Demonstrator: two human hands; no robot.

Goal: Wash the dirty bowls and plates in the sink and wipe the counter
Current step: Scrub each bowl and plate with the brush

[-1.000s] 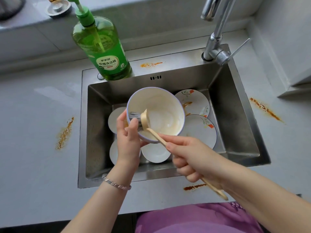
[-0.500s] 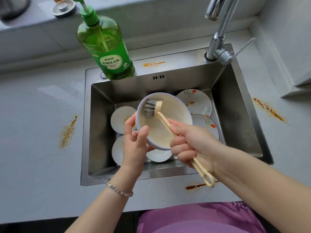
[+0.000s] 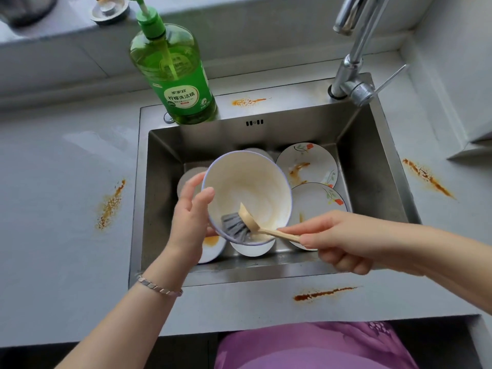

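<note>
1 round bowl (image 3: pixel 253 182), glazed — bristly brush (image 3: pixel 251 223)

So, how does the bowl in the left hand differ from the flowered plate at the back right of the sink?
The bowl is deep with a plain inside; the plate is shallow with painted flowers. The left hand holds the bowl tilted above the sink; the plate lies in it. The brush has its bristles inside the bowl; the plate carries an untouched orange-brown streak. Both are white and round.
</note>
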